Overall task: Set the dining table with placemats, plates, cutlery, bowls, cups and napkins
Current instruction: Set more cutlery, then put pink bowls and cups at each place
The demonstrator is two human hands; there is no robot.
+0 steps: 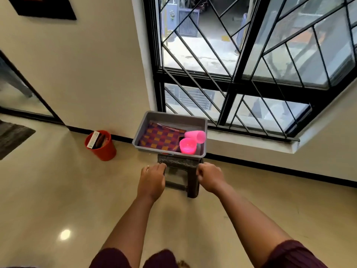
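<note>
Grey plastic tub sits on a dark stool below the window. Contents noted: a checked cloth, probably placemats or napkins, and two pink cups, one lying on its side, the other showing its open mouth towards the camera. No plates, cutlery or bowls can be seen in the tub from this angle.

Left hand and right hand are both at the stool's near top edge, one at each corner. Fingers of both are curled over the edge, apparently gripping the stool; the fingertips themselves are hidden beneath it.

Progress: judged early. No dining bench is in view, and nothing is laid out. The supplies remain in the tub, so all placing is left to do.

Surroundings: a red bin with rubbish stands on the floor left of the stool, near the wall. A dark mat lies at far left. Neither blocks the hands. If the stool is shifted, the loose cups may roll inside the tub.
</note>
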